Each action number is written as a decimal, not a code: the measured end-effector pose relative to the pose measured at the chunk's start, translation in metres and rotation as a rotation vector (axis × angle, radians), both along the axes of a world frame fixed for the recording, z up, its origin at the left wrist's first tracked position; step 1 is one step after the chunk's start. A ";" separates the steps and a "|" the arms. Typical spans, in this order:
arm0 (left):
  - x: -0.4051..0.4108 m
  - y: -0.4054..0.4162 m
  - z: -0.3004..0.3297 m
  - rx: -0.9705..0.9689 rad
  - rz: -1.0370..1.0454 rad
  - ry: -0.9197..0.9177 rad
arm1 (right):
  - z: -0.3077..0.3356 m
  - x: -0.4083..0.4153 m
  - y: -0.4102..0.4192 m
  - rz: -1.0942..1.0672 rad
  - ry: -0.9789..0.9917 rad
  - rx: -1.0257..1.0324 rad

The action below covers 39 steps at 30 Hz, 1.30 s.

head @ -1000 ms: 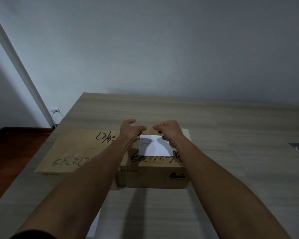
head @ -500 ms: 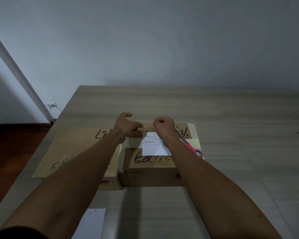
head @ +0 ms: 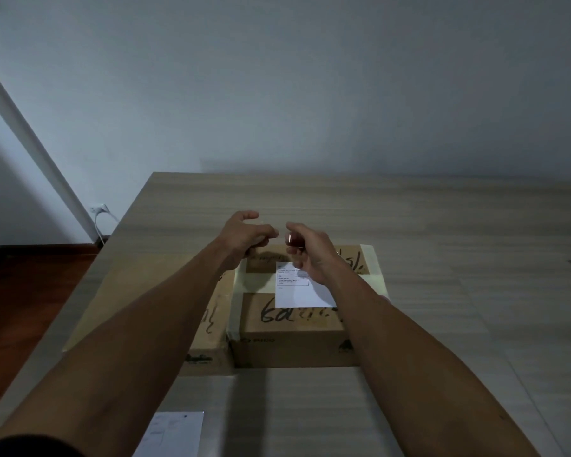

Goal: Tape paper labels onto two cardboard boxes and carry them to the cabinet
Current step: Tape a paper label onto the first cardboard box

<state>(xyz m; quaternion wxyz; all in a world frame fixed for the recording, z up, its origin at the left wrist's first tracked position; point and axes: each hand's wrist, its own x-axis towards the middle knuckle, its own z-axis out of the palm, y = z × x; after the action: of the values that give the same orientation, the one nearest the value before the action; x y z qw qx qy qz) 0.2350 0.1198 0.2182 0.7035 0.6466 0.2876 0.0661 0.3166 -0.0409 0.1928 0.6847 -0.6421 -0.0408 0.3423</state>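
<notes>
Now I'm lifting both hands off the box top, where half a second ago they were pressing at the label's upper edge. My right hand (head: 310, 250) is curling round something small, dark red and glinting; I can't make out what it is. My left hand (head: 248, 234) is pinching thumb to fingertips just beside it, perhaps on a clear strip of tape, though none is showing plainly. The pink scissors that were lying by my right wrist are gone from sight.

The label (head: 305, 290) is lying flat on the right box (head: 294, 338), apparently needing more tape. The left box (head: 208, 357) is sitting touching it, unlabelled, and a second sheet (head: 175, 433) is waiting near me on the wooden table (head: 442, 258). A plain wall (head: 310, 94) is rising behind, with a socket (head: 98, 208) low at the left above dark flooring.
</notes>
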 end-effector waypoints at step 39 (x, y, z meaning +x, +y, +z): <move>0.026 -0.007 -0.050 0.391 0.026 0.345 | -0.014 -0.008 0.019 -0.077 -0.355 -0.636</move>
<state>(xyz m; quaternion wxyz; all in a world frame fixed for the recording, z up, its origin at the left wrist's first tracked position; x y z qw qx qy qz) 0.2606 0.1128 0.1684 0.5047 0.7682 0.3935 0.0181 0.3086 -0.0219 0.1784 0.4454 -0.8734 -0.0264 0.1950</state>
